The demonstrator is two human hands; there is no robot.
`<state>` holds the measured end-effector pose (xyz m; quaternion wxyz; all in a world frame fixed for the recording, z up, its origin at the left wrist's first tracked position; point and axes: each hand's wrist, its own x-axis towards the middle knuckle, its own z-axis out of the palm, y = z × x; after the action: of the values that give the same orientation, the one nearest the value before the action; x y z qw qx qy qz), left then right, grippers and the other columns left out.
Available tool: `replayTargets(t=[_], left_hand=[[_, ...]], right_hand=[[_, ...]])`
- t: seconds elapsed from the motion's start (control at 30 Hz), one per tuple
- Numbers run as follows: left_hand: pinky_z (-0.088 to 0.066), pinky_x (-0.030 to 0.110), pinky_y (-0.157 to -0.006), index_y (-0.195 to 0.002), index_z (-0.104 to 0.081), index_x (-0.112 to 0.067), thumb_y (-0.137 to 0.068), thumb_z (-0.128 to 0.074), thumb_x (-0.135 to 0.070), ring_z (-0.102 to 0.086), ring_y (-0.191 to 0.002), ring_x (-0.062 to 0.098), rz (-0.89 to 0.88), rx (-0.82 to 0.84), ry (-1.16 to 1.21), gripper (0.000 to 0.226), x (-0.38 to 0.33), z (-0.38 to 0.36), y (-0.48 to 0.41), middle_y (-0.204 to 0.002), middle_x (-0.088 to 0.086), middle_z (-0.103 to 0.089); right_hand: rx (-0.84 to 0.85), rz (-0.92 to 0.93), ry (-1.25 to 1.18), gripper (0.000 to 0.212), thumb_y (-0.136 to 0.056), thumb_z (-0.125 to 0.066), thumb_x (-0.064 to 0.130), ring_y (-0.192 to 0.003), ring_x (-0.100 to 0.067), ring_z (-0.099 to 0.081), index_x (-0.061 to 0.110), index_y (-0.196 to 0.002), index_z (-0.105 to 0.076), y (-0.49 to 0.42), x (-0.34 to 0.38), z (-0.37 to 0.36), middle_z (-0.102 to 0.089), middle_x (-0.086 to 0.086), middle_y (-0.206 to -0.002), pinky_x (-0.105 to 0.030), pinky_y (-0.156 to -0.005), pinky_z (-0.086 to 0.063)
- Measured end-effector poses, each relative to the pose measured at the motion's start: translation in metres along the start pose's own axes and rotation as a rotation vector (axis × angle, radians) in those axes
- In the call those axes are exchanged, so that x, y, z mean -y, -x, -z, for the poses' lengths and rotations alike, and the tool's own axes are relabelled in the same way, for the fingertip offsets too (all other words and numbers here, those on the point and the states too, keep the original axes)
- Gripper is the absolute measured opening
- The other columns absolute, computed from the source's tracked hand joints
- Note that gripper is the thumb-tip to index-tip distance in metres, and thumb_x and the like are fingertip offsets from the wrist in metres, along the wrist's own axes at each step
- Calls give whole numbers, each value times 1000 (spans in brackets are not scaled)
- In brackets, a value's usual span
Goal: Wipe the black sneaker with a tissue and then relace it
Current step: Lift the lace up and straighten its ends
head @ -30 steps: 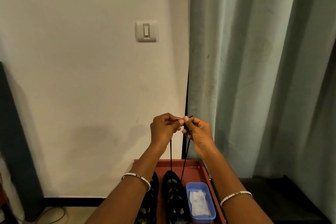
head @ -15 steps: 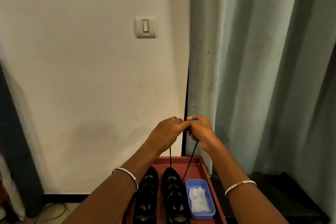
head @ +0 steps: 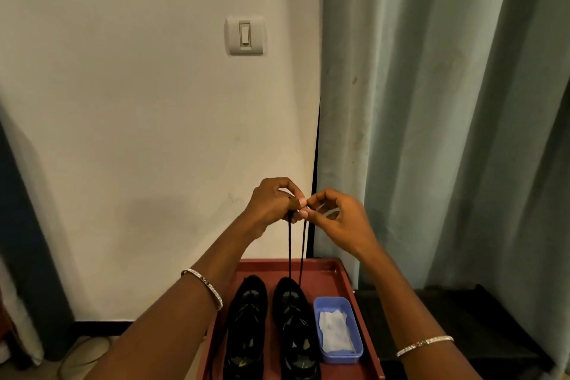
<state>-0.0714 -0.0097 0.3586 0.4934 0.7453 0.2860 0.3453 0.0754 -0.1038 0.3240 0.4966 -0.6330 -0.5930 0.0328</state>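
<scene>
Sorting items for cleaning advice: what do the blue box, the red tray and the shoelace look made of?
The blue box looks like plastic: smooth, soft sheen, rounded moulded rim. The red tray could be plastic or painted metal: even colour, faint gloss. The shoelace seems woven textile cord: matt black, thin, flexible.

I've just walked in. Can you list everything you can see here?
Sneakers: two, black, side by side in the tray.
Lace: one, black, two strands rising from the right-hand sneaker to the hands.
Tray: one, red, bottom centre.
Box: one, blue, in the tray right of the sneakers.
Tissue: one, white, inside the box.
Switch: one, white, on the wall.
Curtain: one, pale green, right.
Bangles: two, silver, one per wrist.
Left hand: pinches the lace.
Right hand: pinches the lace, fingertips meeting the left's.
</scene>
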Motion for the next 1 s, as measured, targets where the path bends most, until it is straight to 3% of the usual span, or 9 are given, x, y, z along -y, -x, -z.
replayTargets(t=[0.13,0.3,0.53,0.63,0.73,0.83,0.9,0.93,1.0], left_hand=[[-57,31,-65,-103,-65,-2,-83,-76,-6,-72,-71,23,52,79,177,23,3,14,1,-79,18,-75],[-59,35,-82,-97,-70,-9,-83,-77,-15,-72,-78,20,85,84,180,17,7,18,-3,-86,15,-75],[-59,30,-77,-90,-74,-5,-81,-78,-12,-74,-83,19,86,-69,136,12,22,30,-6,-86,10,-77],[-56,32,-84,-87,-73,-8,-84,-74,-8,-72,-92,17,155,-256,237,3,55,45,-3,-90,7,-76],[-57,38,-89,-85,-64,-6,-94,-59,2,-71,-90,22,343,-376,719,13,98,54,7,-87,12,-71],[-61,33,-62,-77,-51,-7,-97,-41,12,-61,-63,20,435,-451,1196,29,118,43,3,-70,12,-55],[-42,18,-39,-79,-49,-10,-96,-33,10,-40,-46,11,406,-396,1006,31,112,24,-3,-68,5,-42],[-32,18,-37,-85,-53,-13,-99,-34,3,-34,-43,8,339,-330,759,28,107,15,-5,-67,2,-40],[-31,18,-44,-102,-61,-20,-103,-46,-21,-38,-48,7,50,-167,32,15,106,7,-11,-65,-6,-44]], right_hand=[[-20,19,-31,22,-80,-80,29,-80,-2,-67,22,-100,-74,1,2,0,-72,15,-87,-22,-72,-57],[-74,-59,-187,16,-84,-76,27,-79,-1,-67,18,-97,-77,0,6,-7,-74,11,-83,-18,-73,-55],[-23,-228,-132,11,-98,-58,24,-89,-15,-65,20,-94,-67,-2,-7,-5,-70,1,-92,-24,-75,-50],[-137,-446,-384,17,-103,-49,18,-107,-24,-65,13,-94,-63,12,-45,2,-71,-2,-100,-27,-77,-48],[-233,-806,-853,21,-106,-37,14,-112,-31,-63,8,-99,-56,35,-86,6,-68,-15,-114,-34,-85,-49],[-324,-931,-1424,25,-107,-25,13,-99,-29,-64,11,-105,-50,38,-100,-1,-70,-18,-110,-45,-106,-42],[-411,-900,-1626,28,-108,-27,13,-79,-23,-63,7,-96,-51,22,-90,-11,-69,-13,-82,-45,-100,-47],[-414,-884,-1636,29,-107,-31,14,-64,-18,-56,8,-87,-50,12,-80,-16,-61,-8,-70,-40,-84,-55],[-288,-781,-1291,26,-106,-39,17,-48,-10,-38,14,-82,-48,-6,-61,-23,-44,0,-63,-27,-50,-48]])
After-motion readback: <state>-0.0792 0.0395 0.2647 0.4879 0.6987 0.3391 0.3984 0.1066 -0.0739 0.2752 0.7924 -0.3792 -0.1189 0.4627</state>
